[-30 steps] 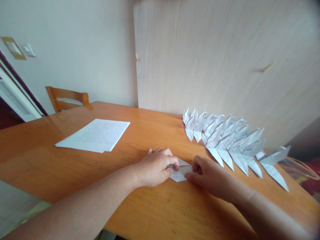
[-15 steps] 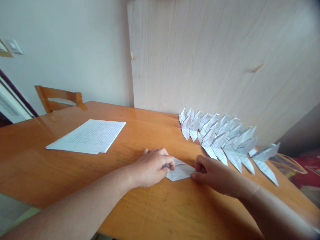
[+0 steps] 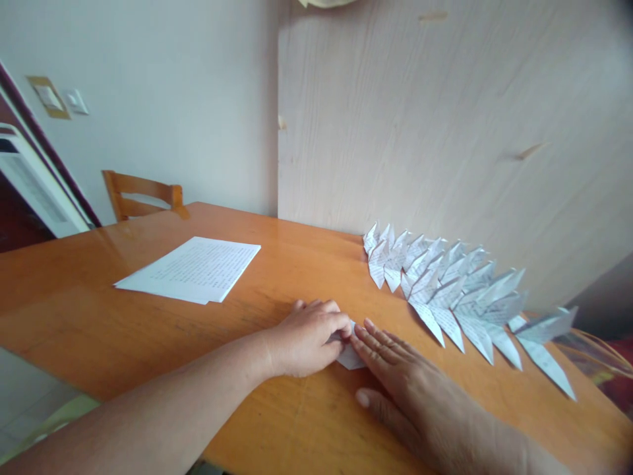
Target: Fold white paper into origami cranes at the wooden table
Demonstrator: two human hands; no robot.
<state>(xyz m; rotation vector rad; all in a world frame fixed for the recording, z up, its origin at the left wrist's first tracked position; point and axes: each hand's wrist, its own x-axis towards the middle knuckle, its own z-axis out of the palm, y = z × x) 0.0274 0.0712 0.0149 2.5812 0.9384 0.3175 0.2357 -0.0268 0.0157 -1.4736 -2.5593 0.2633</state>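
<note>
A small folded sheet of paper (image 3: 350, 358) lies on the wooden table, mostly covered by both hands. My left hand (image 3: 312, 338) is closed on its left end, thumb and fingers pinching the edge. Over its right part lies my right hand (image 3: 403, 369), flat with the fingers stretched out and the thumb spread away toward me. To the right stand several folded paper pieces (image 3: 448, 290) with pointed upright tips, set in rows.
A stack of printed sheets (image 3: 192, 270) rests on the table (image 3: 277, 264) at the left. Behind it is a wooden chair (image 3: 143, 191). A pale wood panel (image 3: 420, 119) rises along the far edge.
My right hand has gone from pinching the folded paper's right tip to lying flat across it. The left hand keeps its hold. The view has turned slightly left.
</note>
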